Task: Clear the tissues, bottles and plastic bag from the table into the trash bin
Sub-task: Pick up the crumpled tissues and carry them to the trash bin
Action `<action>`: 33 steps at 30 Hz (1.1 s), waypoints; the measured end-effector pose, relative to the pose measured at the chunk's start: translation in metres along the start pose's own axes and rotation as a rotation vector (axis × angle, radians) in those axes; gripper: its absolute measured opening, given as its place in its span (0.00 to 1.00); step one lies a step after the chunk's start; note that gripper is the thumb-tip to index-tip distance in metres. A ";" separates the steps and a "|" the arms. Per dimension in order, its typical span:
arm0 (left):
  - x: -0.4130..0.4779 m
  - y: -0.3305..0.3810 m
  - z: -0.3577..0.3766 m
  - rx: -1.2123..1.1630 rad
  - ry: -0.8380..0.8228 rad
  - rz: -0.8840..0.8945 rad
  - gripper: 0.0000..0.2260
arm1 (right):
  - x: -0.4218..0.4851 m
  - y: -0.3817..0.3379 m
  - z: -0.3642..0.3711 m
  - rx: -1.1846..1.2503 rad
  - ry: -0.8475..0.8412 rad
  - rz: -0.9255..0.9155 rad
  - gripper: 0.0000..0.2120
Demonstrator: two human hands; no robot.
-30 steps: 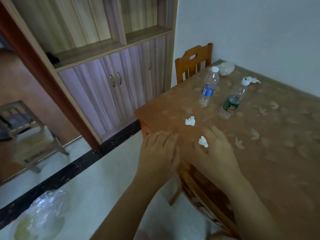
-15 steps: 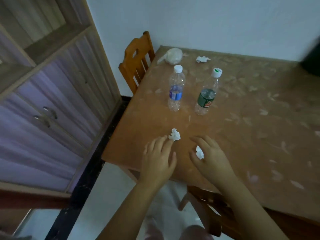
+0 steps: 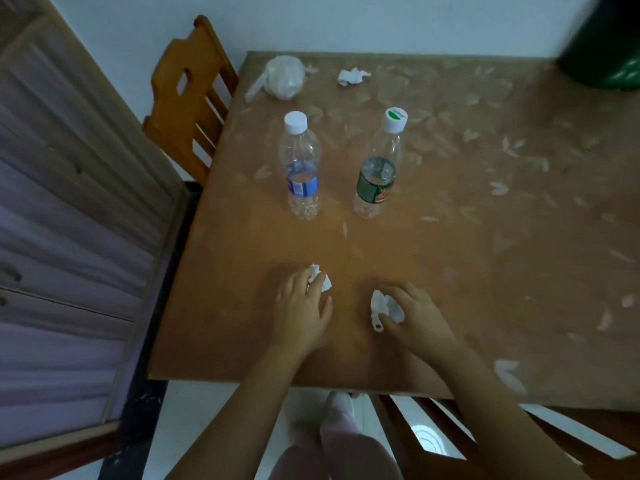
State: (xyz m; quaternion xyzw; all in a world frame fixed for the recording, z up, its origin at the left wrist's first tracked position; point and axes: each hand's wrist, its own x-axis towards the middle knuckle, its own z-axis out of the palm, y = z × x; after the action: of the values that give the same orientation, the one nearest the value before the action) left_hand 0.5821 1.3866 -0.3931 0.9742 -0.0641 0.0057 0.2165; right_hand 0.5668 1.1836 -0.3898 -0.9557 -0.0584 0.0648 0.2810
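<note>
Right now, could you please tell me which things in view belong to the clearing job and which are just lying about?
Job: left tissue under the left hand; right tissue pinched in the right hand; far tissue; blue-label bottle; green-label bottle; plastic bag; dark container, possibly the bin.
Not the job: wooden chair; cabinet.

One head-worn view, steeply downward, close over the table (image 3: 433, 258)
</note>
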 end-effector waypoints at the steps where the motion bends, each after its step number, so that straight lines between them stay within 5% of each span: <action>1: 0.003 -0.002 0.004 0.001 -0.013 -0.005 0.19 | 0.002 0.004 0.003 0.008 -0.011 0.008 0.22; 11: 0.021 -0.006 0.025 -0.053 -0.082 -0.024 0.18 | 0.003 0.012 0.026 0.007 0.017 -0.094 0.22; 24: 0.013 -0.002 0.034 -0.178 -0.031 0.026 0.10 | 0.000 0.012 0.034 0.052 0.083 -0.038 0.09; 33: -0.004 0.007 0.024 -0.504 -0.030 -0.206 0.10 | -0.001 0.005 0.039 0.176 0.176 0.096 0.05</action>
State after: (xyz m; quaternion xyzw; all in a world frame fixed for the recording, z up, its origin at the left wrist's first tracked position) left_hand 0.5772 1.3704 -0.4117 0.8908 0.0327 -0.0469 0.4508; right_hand 0.5597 1.2002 -0.4252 -0.9311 0.0181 -0.0011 0.3642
